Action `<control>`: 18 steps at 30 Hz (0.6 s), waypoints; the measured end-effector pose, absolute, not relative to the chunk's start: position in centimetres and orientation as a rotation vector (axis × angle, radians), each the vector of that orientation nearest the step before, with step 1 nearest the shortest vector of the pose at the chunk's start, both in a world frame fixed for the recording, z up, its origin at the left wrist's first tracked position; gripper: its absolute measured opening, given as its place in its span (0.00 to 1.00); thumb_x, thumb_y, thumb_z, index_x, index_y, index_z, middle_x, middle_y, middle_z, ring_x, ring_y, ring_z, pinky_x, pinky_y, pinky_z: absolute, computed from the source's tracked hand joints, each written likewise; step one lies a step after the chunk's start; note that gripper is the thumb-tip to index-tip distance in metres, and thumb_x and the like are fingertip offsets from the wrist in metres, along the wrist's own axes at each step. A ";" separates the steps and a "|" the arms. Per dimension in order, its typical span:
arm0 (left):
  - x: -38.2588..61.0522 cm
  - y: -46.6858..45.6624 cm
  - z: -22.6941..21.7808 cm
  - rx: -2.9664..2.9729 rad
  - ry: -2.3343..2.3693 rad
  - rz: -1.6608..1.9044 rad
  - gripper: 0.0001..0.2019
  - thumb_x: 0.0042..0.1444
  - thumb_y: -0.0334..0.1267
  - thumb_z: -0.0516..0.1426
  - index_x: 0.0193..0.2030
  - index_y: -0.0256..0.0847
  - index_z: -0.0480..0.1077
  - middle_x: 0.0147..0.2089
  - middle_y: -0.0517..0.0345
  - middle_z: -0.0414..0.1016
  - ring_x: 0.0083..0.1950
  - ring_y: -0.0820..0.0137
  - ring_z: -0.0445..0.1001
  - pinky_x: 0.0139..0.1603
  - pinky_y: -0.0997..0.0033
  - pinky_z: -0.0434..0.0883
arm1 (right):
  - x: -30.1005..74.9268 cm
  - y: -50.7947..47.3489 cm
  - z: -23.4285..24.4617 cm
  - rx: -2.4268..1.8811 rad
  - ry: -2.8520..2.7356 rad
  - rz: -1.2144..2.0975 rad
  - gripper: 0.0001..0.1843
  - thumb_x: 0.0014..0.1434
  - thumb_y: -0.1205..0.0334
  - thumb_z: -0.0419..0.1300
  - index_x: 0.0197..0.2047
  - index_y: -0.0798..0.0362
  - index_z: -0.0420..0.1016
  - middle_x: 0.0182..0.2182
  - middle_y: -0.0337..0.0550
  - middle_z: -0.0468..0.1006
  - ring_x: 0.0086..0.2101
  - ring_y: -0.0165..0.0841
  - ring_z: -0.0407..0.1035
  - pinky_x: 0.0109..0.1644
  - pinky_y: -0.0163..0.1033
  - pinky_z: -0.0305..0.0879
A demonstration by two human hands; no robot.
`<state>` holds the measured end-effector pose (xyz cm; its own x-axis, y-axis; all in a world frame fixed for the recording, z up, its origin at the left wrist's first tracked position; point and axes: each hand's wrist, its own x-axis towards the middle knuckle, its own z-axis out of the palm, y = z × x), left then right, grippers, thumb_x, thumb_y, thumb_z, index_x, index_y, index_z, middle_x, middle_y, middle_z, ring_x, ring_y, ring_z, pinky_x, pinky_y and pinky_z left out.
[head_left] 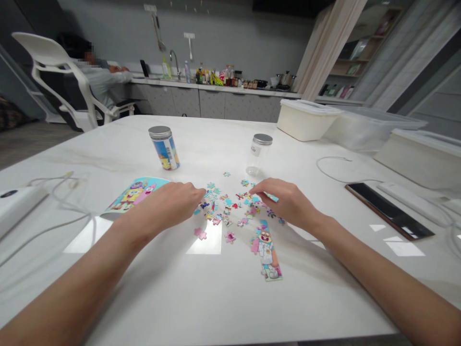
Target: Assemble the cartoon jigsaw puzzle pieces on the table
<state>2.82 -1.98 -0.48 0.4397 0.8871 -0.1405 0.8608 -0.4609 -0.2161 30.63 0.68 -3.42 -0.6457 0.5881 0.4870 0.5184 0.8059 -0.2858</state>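
Note:
Loose jigsaw puzzle pieces (227,210) lie scattered on the white table between my two hands. My left hand (176,202) is closed at the left edge of the pile, its fingers curled under; whatever they hold, if anything, is hidden. At the pile's right side, my right hand (284,198) has its fingers bent down and together over the pieces, and its fingertips cannot be made out clearly. A joined strip of puzzle (268,254) with a cartoon figure lies nearer to me. Partly behind my left forearm is a cartoon picture sheet (135,194).
Behind the pile stand a cartoon-labelled jar (164,149) and a clear jar (258,154) with a metal lid. Storage boxes (308,120), cables and a dark flat device (387,209) are at right. A power strip (18,209) lies left. A person (101,81) sits beyond the table.

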 end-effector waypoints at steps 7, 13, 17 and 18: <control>2.8 -1.8 -1.4 -2.581 -1.540 0.344 0.11 0.60 0.29 0.47 0.36 0.40 0.69 0.28 0.51 0.72 0.24 0.65 0.70 0.26 0.67 0.57 | 34.4 4.1 -2.8 -1.280 -2.091 0.067 0.09 0.59 0.67 0.55 0.43 0.51 0.71 0.40 0.44 0.83 0.42 0.37 0.77 0.44 0.42 0.69; 2.7 -1.6 -1.6 -2.570 -1.536 0.405 0.10 0.60 0.29 0.47 0.40 0.40 0.69 0.29 0.49 0.73 0.26 0.62 0.71 0.25 0.66 0.53 | 36.4 5.3 -2.7 -1.457 -2.035 -0.030 0.10 0.55 0.72 0.56 0.40 0.52 0.68 0.35 0.43 0.83 0.38 0.36 0.78 0.42 0.38 0.66; 2.8 -1.7 -1.4 -2.575 -1.536 0.389 0.11 0.59 0.27 0.47 0.37 0.39 0.69 0.31 0.48 0.73 0.29 0.61 0.73 0.26 0.67 0.55 | 36.2 5.3 -3.3 -1.547 -2.128 -0.005 0.12 0.54 0.74 0.56 0.41 0.52 0.69 0.35 0.42 0.84 0.37 0.37 0.78 0.41 0.38 0.66; 2.8 -1.8 -1.4 -2.575 -1.533 0.387 0.11 0.59 0.26 0.47 0.36 0.39 0.69 0.31 0.48 0.73 0.29 0.61 0.73 0.26 0.67 0.55 | 36.1 5.3 -3.4 -1.546 -2.171 0.023 0.12 0.54 0.74 0.57 0.41 0.52 0.69 0.35 0.42 0.84 0.37 0.36 0.78 0.41 0.38 0.66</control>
